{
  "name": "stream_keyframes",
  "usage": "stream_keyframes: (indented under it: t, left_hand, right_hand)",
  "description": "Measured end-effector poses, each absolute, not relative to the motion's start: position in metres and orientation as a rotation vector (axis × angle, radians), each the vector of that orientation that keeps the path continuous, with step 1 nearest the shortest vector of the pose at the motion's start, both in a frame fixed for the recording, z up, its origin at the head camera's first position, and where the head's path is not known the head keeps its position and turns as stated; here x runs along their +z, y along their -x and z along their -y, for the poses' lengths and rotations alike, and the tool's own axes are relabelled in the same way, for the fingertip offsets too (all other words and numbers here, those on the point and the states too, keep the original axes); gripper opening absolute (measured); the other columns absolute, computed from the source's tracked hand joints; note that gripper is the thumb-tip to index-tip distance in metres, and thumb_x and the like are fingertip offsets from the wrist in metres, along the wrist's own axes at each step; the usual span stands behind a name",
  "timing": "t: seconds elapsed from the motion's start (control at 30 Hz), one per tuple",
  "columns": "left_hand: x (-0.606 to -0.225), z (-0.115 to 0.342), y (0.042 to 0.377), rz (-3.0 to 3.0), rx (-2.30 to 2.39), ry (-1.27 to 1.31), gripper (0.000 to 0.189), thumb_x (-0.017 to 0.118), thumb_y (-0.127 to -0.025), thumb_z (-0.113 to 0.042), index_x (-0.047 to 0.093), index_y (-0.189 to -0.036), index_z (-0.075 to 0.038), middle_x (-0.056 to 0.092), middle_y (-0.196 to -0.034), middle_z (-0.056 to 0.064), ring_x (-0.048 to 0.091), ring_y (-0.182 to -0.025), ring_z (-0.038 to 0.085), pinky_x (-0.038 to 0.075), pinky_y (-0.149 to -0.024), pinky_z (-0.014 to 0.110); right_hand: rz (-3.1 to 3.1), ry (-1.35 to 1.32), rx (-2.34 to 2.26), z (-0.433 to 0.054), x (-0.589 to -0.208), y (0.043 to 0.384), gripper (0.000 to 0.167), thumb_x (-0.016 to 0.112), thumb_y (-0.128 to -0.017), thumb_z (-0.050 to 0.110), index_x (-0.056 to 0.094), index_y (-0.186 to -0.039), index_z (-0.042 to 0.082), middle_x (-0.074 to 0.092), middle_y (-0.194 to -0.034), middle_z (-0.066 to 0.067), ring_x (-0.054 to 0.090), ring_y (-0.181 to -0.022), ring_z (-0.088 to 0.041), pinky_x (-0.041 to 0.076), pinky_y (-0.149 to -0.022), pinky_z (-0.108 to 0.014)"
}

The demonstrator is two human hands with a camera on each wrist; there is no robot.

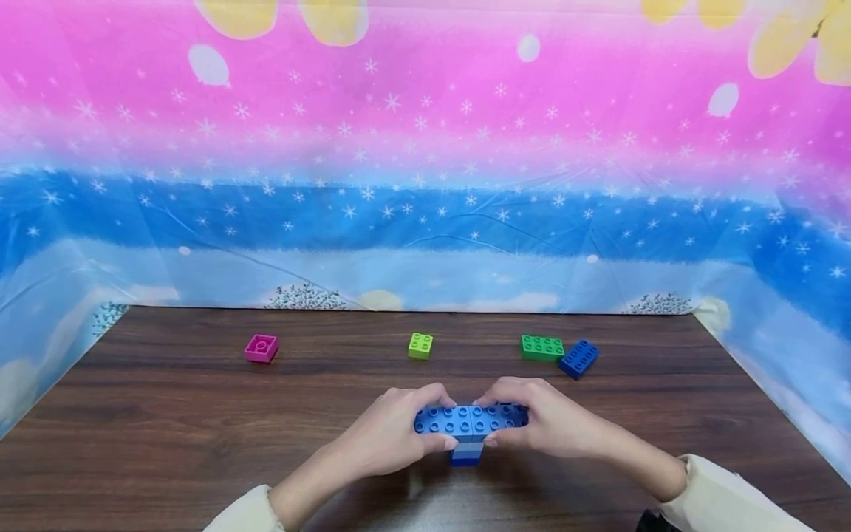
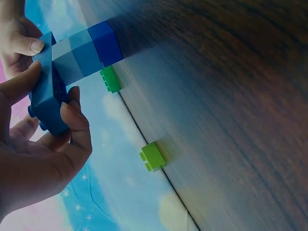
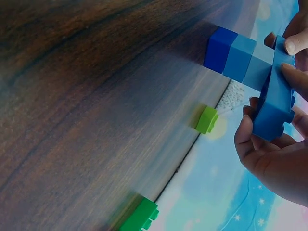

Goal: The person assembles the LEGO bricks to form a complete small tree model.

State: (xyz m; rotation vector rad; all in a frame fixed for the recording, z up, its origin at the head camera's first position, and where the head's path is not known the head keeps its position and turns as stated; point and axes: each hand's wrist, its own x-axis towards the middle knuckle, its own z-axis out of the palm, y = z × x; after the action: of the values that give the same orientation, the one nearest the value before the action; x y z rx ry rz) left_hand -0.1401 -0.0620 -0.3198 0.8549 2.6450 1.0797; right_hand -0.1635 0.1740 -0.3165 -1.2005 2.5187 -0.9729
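Two blue toy bricks lie end to end as a top row: the left brick (image 1: 449, 425) and the right brick (image 1: 494, 423), studs facing up. Under their meeting point stands a short column of a pale blue block (image 2: 66, 62), a medium blue block (image 2: 86, 53) and a dark blue block (image 2: 106, 43) at the bottom, on the table. My left hand (image 1: 394, 431) grips the left brick between thumb and fingers. At the other end my right hand (image 1: 557, 423) grips the right brick the same way. Both thumbs are on the near side, close to the joint.
Farther back on the wooden table (image 1: 166, 414) lie a pink brick (image 1: 261, 349) at left, a lime brick (image 1: 420, 346) in the middle, and a green brick (image 1: 541, 348) beside a dark blue brick (image 1: 579, 359) at right. A patterned cloth (image 1: 425, 222) hangs behind the table.
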Motion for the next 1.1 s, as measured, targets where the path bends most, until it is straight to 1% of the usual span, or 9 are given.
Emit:
stream_keyframes:
  t: [0.2,0.63,0.87,1.1]
  left_hand:
    - [-0.3196,0.0619,0.1398,-2.644,1.086,-0.857,0.025,0.070,-0.081,-0.028,0.059,-0.101,-0.018,0.064,-0.097,-0.004,0.053,-0.078,0.005,0.043,-0.068,0.027]
    - [-0.3210,0.0622,0.1398,-2.632,1.128,-0.866,0.026,0.070,-0.081,-0.027,0.059,-0.103,-0.017,0.064,-0.099,-0.002,0.056,-0.081,0.006,0.044,-0.069,0.027]
    - [-0.3215,0.0650,0.1402,-2.637,1.104,-0.883,0.030,0.069,-0.081,-0.026,0.059,-0.108,-0.016,0.063,-0.098,-0.003,0.056,-0.085,0.007,0.045,-0.073,0.028]
    - [-0.3197,0.0677,0.1391,-2.624,1.094,-0.894,0.033,0.068,-0.083,-0.023,0.058,-0.113,-0.015,0.063,-0.102,-0.001,0.056,-0.088,0.008,0.044,-0.074,0.028]
  right_hand:
    - [-2.538,1.219,-0.963,-0.1741,-0.3168,0.1624,0.030,0.067,-0.083,0.026,0.062,-0.109,0.011,0.060,-0.101,0.004,0.055,-0.086,-0.006,0.048,-0.071,-0.024]
    - [-2.541,1.200,-0.963,-0.1743,-0.3164,0.1619,0.031,0.067,-0.083,0.028,0.062,-0.110,0.011,0.061,-0.102,0.003,0.055,-0.087,-0.006,0.047,-0.071,-0.024]
    - [-2.541,1.187,-0.964,-0.1743,-0.3163,0.1606,0.033,0.067,-0.083,0.030,0.061,-0.110,0.012,0.061,-0.103,0.003,0.056,-0.089,-0.007,0.047,-0.073,-0.025]
    - [-2.550,1.151,-0.935,-0.1744,-0.3151,0.1592,0.033,0.067,-0.083,0.030,0.060,-0.111,0.013,0.061,-0.104,0.003,0.056,-0.090,-0.008,0.047,-0.074,-0.025]
